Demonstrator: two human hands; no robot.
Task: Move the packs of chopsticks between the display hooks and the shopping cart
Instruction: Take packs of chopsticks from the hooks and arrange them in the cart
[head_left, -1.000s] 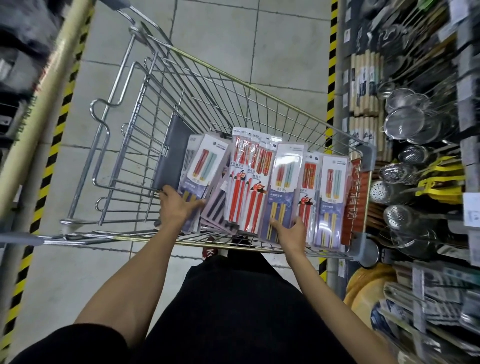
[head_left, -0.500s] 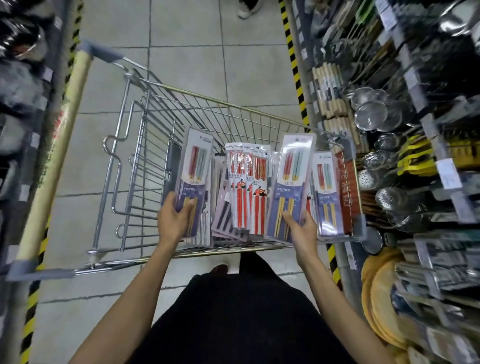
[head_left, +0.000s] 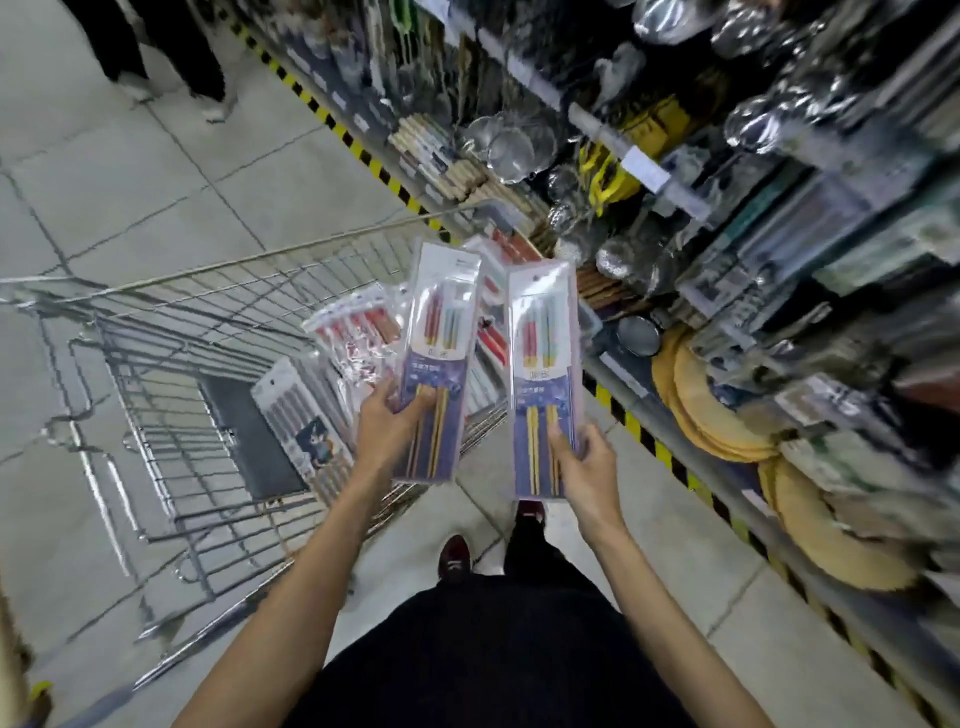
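Gripping one pack each: left hand (head_left: 387, 421) pinches lower end of left pack (head_left: 436, 358), thumb on front; right hand (head_left: 587, 462) pinches lower end of right pack (head_left: 543, 379). Both packs upright, side by side, apart, held above cart (head_left: 218, 312). More packs (head_left: 358, 332) lie in cart. Kitchenware shelf (head_left: 727, 208) at right.

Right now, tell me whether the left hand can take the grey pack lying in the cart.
Probably not yet. The left hand grips a blue pack, so its fingers are taken. The grey pack lies near it in the cart, its face uncovered.
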